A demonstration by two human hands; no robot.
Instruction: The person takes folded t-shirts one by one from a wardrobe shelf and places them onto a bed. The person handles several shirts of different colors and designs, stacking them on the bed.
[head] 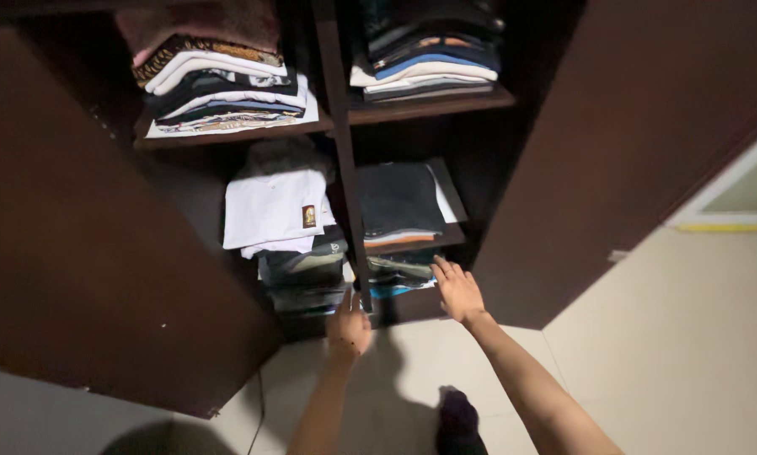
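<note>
**Both hands at the bottom shelf stacks**

Right hand (457, 291): palm down, fingers spread flat on the lower-right stack (399, 271), at its front edge. Not gripping anything I can see; looks like pressing or feeling the top garment. Fingertips are just under the shelf board (412, 244) above it.

Left hand (348, 327): back of hand to camera, down by the foot of the centre divider (349, 202), touching or just beside the lower-left stack (304, 282). Fingers point away into shadow, so I cannot tell if it is closed on cloth or loose.

Around them: wardrobe with 2 columns and both doors (83, 253) swung open. Above the left stack sits a folded white shirt (273, 209) with a small badge, overhanging its pile. Above the right stack, a dark folded pile (399, 200). Top shelves hold 2 more mixed stacks. A dark item (458, 421) lies on the tiled floor (690, 337) between the forearms.

Judgement: step in hand is reaching into the lowest stacks, hands placed but nothing lifted out. Next move would call for fingers sliding under or between layers on the right stack, with the other hand steadying, since the piles are tight under the board and a straight pull could drag neighbours out.
</note>
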